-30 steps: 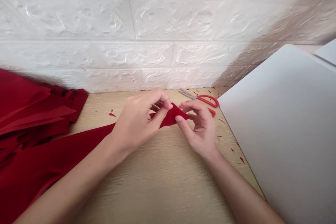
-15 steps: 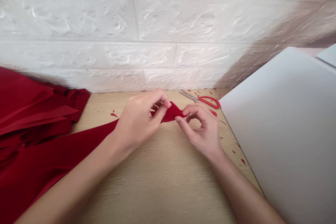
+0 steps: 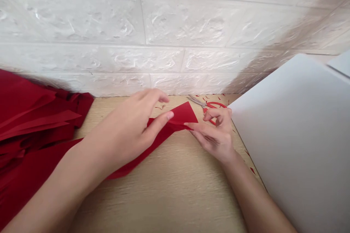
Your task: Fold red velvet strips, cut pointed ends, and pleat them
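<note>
A long strip of red fabric [image 3: 183, 112] runs from the left across the table, its squared end lying between my two hands. My left hand [image 3: 128, 127] is over the strip with thumb and fingers apart, the thumb resting along the cloth near a fold. At the strip's lower right edge, my right hand [image 3: 217, 135] pinches the fabric between thumb and finger. Just behind the right hand lie scissors [image 3: 199, 101] with red handles, partly covered by its fingers.
A heap of red fabric [image 3: 35, 107] fills the left side of the wooden table [image 3: 175, 189]. Small red snippets [image 3: 252, 170] are scattered at the right and back. A large white panel [image 3: 295, 131] stands at the right, and a white brick-pattern wall [image 3: 166, 18] is behind.
My left hand has let go of its pinch and spread its fingers. The strip's end has opened out flat, and my right hand has shifted its hold to the lower edge.
</note>
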`<state>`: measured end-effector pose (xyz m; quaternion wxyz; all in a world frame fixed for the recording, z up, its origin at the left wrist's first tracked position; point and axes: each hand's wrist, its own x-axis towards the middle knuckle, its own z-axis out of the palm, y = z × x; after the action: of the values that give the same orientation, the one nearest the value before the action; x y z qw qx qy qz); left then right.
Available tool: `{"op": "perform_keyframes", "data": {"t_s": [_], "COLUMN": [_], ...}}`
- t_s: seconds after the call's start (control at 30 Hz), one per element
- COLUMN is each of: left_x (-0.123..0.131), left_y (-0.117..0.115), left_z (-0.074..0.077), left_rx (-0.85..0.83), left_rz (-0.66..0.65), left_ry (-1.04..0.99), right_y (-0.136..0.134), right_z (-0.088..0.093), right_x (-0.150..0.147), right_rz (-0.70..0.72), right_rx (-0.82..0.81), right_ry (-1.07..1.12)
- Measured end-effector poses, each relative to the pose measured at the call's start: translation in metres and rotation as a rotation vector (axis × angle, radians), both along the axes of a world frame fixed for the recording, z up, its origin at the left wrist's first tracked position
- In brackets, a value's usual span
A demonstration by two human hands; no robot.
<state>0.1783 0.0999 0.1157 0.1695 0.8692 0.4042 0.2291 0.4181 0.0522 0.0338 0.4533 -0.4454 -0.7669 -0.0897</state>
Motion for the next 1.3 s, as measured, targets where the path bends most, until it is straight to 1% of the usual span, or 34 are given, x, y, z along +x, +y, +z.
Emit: {"op": "perform_keyframes", "data": {"t_s": [0.07,0.1,0.17,0.2,0.27,0.33,0.43,0.5,0.63,0.73,0.8,0.87,0.93,1.0,1.07,1.1,1.13,1.17,1.23,1.3], "left_x": [-0.005,-0.006,-0.007,-0.008,-0.011,-0.017,-0.029,-0.035,-0.035,-0.026,-0.018,-0.009,-0.002,0.004,0.009,0.012,0.015,0.020,0.032,0.046], "left_y": [-0.007,-0.013,-0.026,-0.033,-0.047,-0.059,-0.068,-0.070,-0.072,-0.072,-0.070,-0.061,-0.047,-0.028,-0.007,0.004,0.013,0.022,0.035,0.042], "left_z": [0.001,-0.001,-0.010,-0.017,-0.034,-0.050,-0.068,-0.073,-0.077,-0.079,-0.079,-0.076,-0.067,-0.054,-0.039,-0.033,-0.029,-0.026,-0.025,-0.030], "left_rx": [-0.059,-0.102,-0.167,-0.175,-0.125,-0.029,0.124,0.188,0.245,0.312,0.310,0.237,0.067,-0.213,-0.513,-0.631,-0.702,-0.734,-0.722,-0.712], "left_rz": [-0.074,-0.118,-0.174,-0.173,-0.122,-0.070,0.003,0.029,0.003,-0.018,-0.037,-0.042,-0.066,-0.154,-0.259,-0.273,-0.246,-0.196,-0.113,-0.115], "left_ry": [0.120,0.171,0.253,0.286,0.330,0.326,0.310,0.328,0.328,0.303,0.300,0.324,0.368,0.397,0.372,0.344,0.306,0.264,0.218,0.221], "right_y": [-0.002,-0.004,-0.009,-0.013,-0.023,-0.034,-0.048,-0.054,-0.054,-0.052,-0.052,-0.052,-0.053,-0.053,-0.054,-0.053,-0.053,-0.053,-0.052,-0.051], "right_z": [0.007,0.010,0.012,0.011,0.006,0.000,-0.007,-0.010,-0.013,-0.014,-0.015,-0.015,-0.016,-0.016,-0.016,-0.016,-0.015,-0.015,-0.014,-0.014], "right_x": [0.000,-0.001,-0.003,-0.004,-0.003,0.002,0.013,0.018,0.021,0.019,0.018,0.018,0.019,0.020,0.020,0.020,0.020,0.020,0.019,0.019], "right_rz": [0.049,0.082,0.140,0.160,0.186,0.190,0.148,0.089,-0.012,-0.025,-0.017,-0.012,-0.013,-0.025,-0.039,-0.041,-0.039,-0.033,-0.022,-0.024], "right_rx": [-0.012,-0.027,-0.066,-0.093,-0.160,-0.236,-0.320,-0.336,-0.352,-0.400,-0.423,-0.437,-0.434,-0.428,-0.426,-0.427,-0.425,-0.421,-0.422,-0.428], "right_ry": [-0.067,-0.084,-0.096,-0.101,-0.116,-0.130,-0.149,-0.150,-0.062,0.019,0.054,0.072,0.077,0.073,0.069,0.068,0.069,0.071,0.072,0.068]}}
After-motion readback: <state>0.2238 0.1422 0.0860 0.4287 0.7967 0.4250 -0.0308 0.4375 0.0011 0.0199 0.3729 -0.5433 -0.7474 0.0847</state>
